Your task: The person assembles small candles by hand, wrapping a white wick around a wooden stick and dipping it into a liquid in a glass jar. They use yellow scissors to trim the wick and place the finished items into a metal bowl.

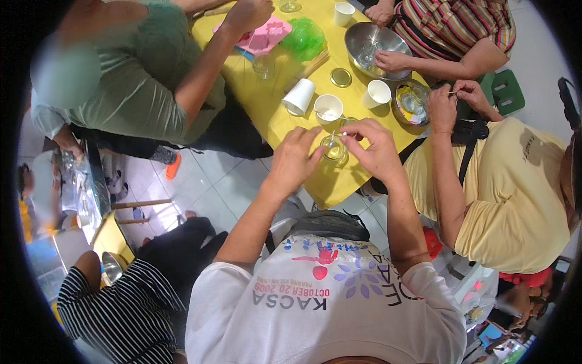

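Observation:
A small clear glass jar (334, 152) stands near the close corner of the yellow-covered table, with a thin white strand (332, 139) rising inside it. My left hand (294, 159) is at the jar's left side, its curved fingers and thumb against the rim. At the right of the rim, my right hand (377, 147) pinches a small white piece (344, 134) between thumb and forefinger; its exact kind is too small to make out. Just beyond the jar is a white paper cup (328, 108) with white bits in it.
Two more paper cups, one tipped (299, 97) and one upright (377, 93), stand nearby with a gold lid (341, 77). Metal bowls (397, 43) lie right, where co-workers' hands work. A pink mould (265, 35) and green netting (304, 39) sit at the far left.

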Demonstrator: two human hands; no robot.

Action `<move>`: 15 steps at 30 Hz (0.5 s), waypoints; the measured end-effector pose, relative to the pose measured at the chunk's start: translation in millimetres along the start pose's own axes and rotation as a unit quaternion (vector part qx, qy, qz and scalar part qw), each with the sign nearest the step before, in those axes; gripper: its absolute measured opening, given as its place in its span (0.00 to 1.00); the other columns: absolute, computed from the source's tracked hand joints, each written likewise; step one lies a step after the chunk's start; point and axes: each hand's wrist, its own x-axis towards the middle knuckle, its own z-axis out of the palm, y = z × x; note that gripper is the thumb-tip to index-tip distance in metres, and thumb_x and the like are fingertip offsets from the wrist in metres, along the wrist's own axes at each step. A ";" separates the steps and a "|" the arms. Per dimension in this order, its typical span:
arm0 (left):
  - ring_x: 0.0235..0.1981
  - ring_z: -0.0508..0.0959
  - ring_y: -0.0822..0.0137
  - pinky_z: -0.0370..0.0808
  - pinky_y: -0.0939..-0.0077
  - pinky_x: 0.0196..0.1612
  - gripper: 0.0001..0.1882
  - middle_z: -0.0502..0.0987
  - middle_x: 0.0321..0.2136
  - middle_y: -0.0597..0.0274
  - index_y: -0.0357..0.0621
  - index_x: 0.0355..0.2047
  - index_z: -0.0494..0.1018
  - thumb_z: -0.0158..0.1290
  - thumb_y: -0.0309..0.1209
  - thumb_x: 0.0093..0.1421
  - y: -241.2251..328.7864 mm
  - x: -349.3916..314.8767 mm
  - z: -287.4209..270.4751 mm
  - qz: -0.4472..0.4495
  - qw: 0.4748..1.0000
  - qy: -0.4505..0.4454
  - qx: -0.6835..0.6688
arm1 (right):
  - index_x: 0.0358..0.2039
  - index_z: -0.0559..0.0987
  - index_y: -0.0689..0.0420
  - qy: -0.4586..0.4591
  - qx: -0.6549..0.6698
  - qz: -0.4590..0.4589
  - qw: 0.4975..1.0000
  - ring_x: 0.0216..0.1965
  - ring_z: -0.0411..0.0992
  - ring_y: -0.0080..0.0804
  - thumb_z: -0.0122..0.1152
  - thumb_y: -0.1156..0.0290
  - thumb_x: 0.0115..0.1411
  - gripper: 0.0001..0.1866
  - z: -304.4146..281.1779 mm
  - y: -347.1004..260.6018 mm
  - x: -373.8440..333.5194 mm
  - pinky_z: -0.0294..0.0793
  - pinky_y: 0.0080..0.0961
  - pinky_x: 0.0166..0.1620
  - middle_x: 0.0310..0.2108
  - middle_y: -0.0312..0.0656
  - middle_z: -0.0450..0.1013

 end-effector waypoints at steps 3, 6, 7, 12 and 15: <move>0.29 0.76 0.53 0.74 0.66 0.32 0.15 0.73 0.29 0.50 0.38 0.39 0.74 0.57 0.30 0.51 -27.6 -13.8 -1.6 -0.013 0.999 0.034 0.014 | 0.33 0.79 0.62 0.023 0.006 0.042 0.999 0.28 0.70 0.26 0.62 0.77 0.51 0.07 1.8 14.7 -0.4 0.69 0.20 0.33 0.28 0.41 0.74; 0.27 0.75 0.55 0.73 0.69 0.29 0.14 0.73 0.28 0.51 0.37 0.38 0.74 0.57 0.29 0.52 -48.2 -38.5 3.0 -0.081 0.997 0.019 -0.001 | 0.33 0.79 0.62 0.037 0.007 0.077 0.996 0.28 0.70 0.24 0.62 0.76 0.52 0.07 10.1 31.2 -3.8 0.69 0.19 0.33 0.29 0.40 0.73; 0.34 0.74 0.51 0.71 0.63 0.37 0.14 0.73 0.29 0.49 0.37 0.38 0.75 0.56 0.30 0.52 -49.6 -47.5 4.0 -0.130 0.991 0.002 -0.027 | 0.33 0.79 0.62 0.031 0.000 0.083 0.996 0.28 0.70 0.23 0.62 0.76 0.52 0.07 11.7 34.1 -5.3 0.69 0.18 0.33 0.30 0.40 0.73; 0.32 0.74 0.51 0.71 0.63 0.37 0.13 0.73 0.28 0.50 0.36 0.37 0.75 0.55 0.29 0.52 -66.1 -84.2 14.3 -0.199 0.978 -0.031 -0.056 | 0.32 0.80 0.59 0.038 -0.036 0.084 0.995 0.33 0.71 0.33 0.64 0.75 0.49 0.08 27.3 50.1 -23.1 0.70 0.25 0.39 0.31 0.43 0.74; 0.25 0.72 0.55 0.70 0.66 0.30 0.12 0.72 0.26 0.51 0.36 0.38 0.75 0.55 0.29 0.53 -76.5 -102.5 25.0 -0.172 0.984 -0.014 -0.041 | 0.32 0.81 0.58 0.047 -0.055 0.075 0.995 0.37 0.70 0.35 0.65 0.75 0.48 0.09 38.3 58.6 -36.9 0.69 0.26 0.43 0.33 0.43 0.73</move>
